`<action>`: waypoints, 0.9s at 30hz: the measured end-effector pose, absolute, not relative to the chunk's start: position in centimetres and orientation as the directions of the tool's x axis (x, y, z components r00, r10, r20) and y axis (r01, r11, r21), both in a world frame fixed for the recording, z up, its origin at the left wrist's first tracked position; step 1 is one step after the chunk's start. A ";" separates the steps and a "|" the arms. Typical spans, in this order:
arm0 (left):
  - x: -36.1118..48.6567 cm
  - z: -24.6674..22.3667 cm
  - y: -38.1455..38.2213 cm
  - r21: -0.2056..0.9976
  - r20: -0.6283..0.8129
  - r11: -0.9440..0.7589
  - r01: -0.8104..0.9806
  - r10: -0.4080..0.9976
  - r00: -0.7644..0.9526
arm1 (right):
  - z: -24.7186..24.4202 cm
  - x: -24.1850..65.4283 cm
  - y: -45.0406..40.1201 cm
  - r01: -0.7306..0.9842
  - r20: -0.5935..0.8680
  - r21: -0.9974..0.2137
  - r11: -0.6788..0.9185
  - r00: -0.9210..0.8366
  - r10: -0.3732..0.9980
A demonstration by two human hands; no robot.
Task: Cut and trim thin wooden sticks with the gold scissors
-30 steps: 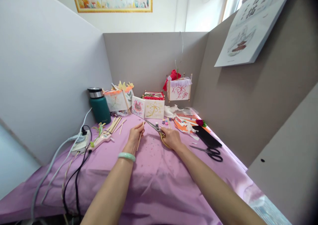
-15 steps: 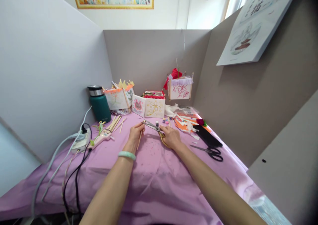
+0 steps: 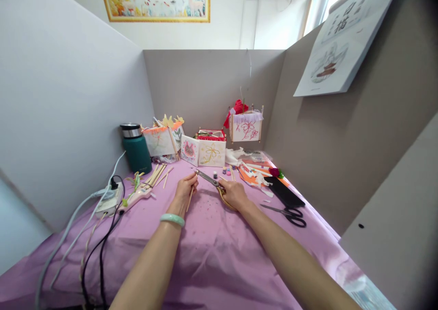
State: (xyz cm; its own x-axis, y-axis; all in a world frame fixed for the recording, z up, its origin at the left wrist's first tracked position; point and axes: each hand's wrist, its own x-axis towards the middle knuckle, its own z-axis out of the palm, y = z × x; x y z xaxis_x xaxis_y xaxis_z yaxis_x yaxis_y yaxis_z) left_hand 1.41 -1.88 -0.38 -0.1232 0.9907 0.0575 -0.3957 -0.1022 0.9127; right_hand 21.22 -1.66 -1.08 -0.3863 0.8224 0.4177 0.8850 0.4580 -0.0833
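My left hand (image 3: 185, 190), with a pale green bangle on its wrist, is closed around a thin wooden stick (image 3: 189, 200) whose lower end points down toward me. In my right hand (image 3: 233, 193) are gold-handled scissors (image 3: 207, 177), gripped by the handles. The blades reach left to the top of the stick by my left fingertips; they look closed or nearly so, and whether they touch the stick I cannot tell. Behind the scissors stand two painted white panels, one with a pink design (image 3: 189, 149) and one with a yellow flower (image 3: 211, 154).
Black scissors (image 3: 289, 215) and a black phone-like slab (image 3: 284, 191) lie at right. At left are a green bottle (image 3: 136, 150), loose sticks (image 3: 158, 175), a pink glue gun (image 3: 138, 196) and a corded power strip (image 3: 112, 200). A decorated lantern (image 3: 246, 126) hangs at the back.
The view has tilted up slightly, so the scene sits lower. The scissor blades, a little parted before, look closer together now. Both hands keep their holds.
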 end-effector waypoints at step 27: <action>1.4 0.0 -2.2 0.919 0.059 -0.104 -0.380 0.990 -0.129 | -1.7 21.7 -1.6 0.879 0.491 -0.142 0.454 -0.336 0.804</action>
State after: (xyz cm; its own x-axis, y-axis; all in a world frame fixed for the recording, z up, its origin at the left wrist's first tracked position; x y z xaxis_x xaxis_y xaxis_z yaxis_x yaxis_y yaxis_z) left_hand 1.38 -2.18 0.00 -0.1286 0.9900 0.0585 -0.3800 -0.1037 0.9192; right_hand 21.73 -1.58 -1.71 -0.3356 0.8039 0.4911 0.8795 0.4541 -0.1425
